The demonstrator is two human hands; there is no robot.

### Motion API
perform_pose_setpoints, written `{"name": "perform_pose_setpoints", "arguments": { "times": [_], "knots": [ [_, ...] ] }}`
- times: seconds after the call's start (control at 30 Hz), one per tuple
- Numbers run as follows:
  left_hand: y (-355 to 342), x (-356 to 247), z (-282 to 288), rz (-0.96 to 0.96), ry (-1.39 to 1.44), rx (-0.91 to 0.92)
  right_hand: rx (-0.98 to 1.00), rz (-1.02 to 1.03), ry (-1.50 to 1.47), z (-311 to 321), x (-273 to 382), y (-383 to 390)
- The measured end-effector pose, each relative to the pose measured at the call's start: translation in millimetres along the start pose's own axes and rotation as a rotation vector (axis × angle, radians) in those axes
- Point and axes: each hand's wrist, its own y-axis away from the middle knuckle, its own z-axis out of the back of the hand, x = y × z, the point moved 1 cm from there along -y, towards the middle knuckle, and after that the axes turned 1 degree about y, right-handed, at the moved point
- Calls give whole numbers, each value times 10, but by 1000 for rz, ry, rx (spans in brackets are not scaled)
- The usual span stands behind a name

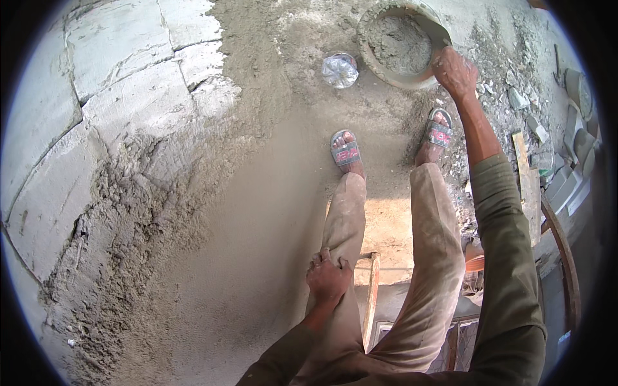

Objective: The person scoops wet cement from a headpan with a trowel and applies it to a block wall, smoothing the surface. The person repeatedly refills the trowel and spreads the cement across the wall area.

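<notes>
My right hand (454,71) grips the right rim of a round pan (369,48) holding wet grey mortar (402,45). Left of the pan is a crinkled clear plastic item (340,70). My left hand (327,276) rests on my left trouser leg (346,209) at the knee, fingers curled on the cloth. My sandalled feet (346,151) are below the pan. A rough band of mortar (148,186) runs along the left, beside a smoothed grey plaster surface (238,257) and pale blocks (125,96).
A wooden board (386,225) and a narrow wooden bar (371,296) show between my legs, over a drop with a grille. To the right lie rubble (518,98), planks (529,199), stacked grey pieces (571,148) and a curved brown bar (566,270).
</notes>
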Motion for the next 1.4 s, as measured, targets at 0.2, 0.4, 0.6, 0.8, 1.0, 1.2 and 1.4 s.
{"name": "perform_pose_setpoints", "arguments": {
  "times": [0.2, 0.4, 0.6, 0.8, 1.0, 1.2, 1.4],
  "knots": [
    [-42, -191, 17, 28, 25, 12, 479, -150, -703, -824, 428, -280],
    [-29, -155, 72, 38, 22, 25, 299, -259, -1116, -385, 328, 681],
    [-74, 5, 120, -26, 71, 9, 194, -321, -1460, 563, 502, 1213],
    [-80, 165, 170, 33, 60, 32, -543, -421, -955, 871, 1610, 1862],
    [-251, 451, -402, -40, 167, 202, 175, -29, -1083, 810, 3584, 2462],
    [-101, 222, 4, 19, 178, 220, 257, 9, -1036, 812, 2420, 3402],
    [-72, 143, 9, 66, 131, 93, -113, 156, -5, 28, 606, 904]
  ]
}}
